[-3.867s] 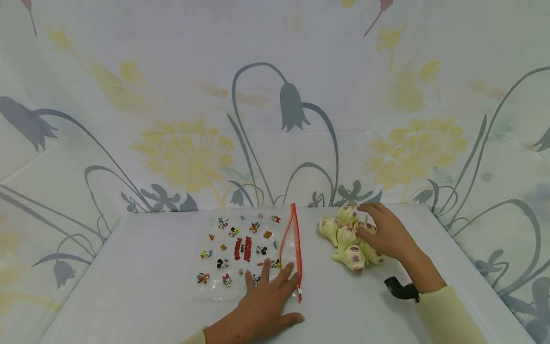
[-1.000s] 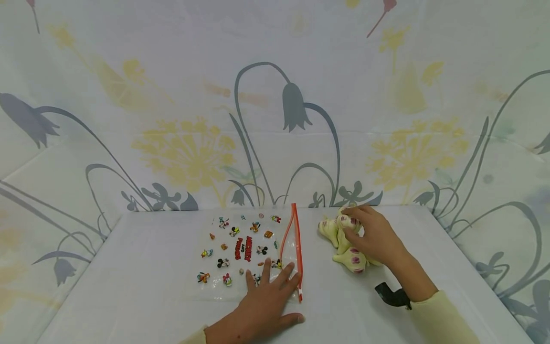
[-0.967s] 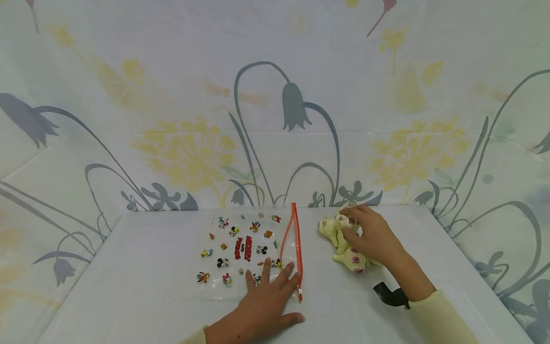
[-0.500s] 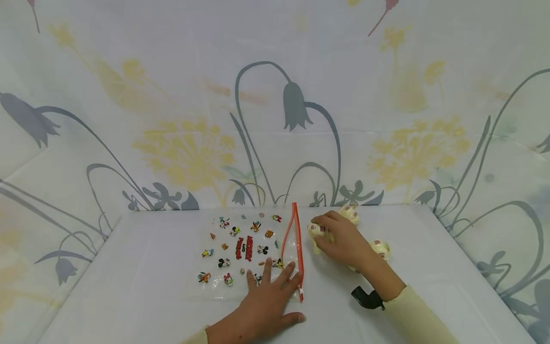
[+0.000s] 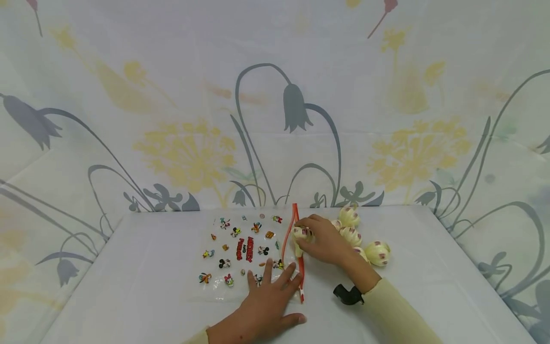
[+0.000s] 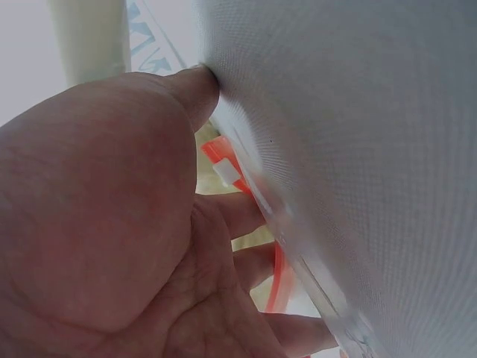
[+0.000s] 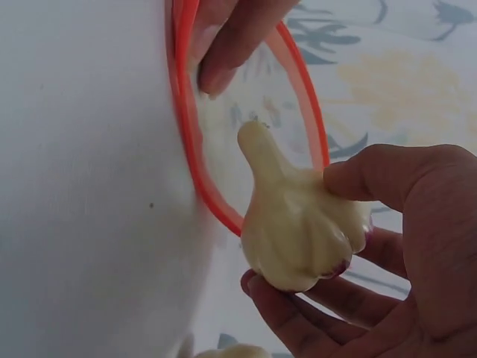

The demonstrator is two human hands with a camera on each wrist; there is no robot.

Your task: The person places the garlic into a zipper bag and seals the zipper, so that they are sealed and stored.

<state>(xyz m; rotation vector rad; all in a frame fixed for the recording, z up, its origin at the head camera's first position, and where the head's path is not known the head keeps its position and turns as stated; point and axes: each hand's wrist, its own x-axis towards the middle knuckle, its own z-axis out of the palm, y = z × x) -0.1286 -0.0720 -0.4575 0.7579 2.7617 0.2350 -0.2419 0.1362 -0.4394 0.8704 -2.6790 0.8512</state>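
Note:
A clear zip bag (image 5: 215, 286) printed with small cartoon figures lies flat, its orange zip edge (image 7: 317, 127) on the right. That mouth gapes open in the right wrist view. My left hand (image 5: 268, 303) rests on the bag's near right part, fingers spread and straight. My right hand (image 5: 324, 239) holds a garlic bulb (image 7: 298, 224) between thumb and fingers, right at the bag's mouth. The bulb's stem points toward the opening. In the left wrist view, the white zip slider (image 6: 226, 171) shows beyond my left thumb.
Several other garlic bulbs (image 5: 378, 253) lie in a loose group on the white table (image 5: 142, 267), right of the bag. A black curved piece (image 5: 349, 295) sits at my right wrist. A flower-printed cloth (image 5: 266, 157) stands behind the table.
My right hand has taken a garlic bulb from the group and carried it left to the bag's mouth. The remaining bulbs have shifted apart. My left hand has stayed in place.

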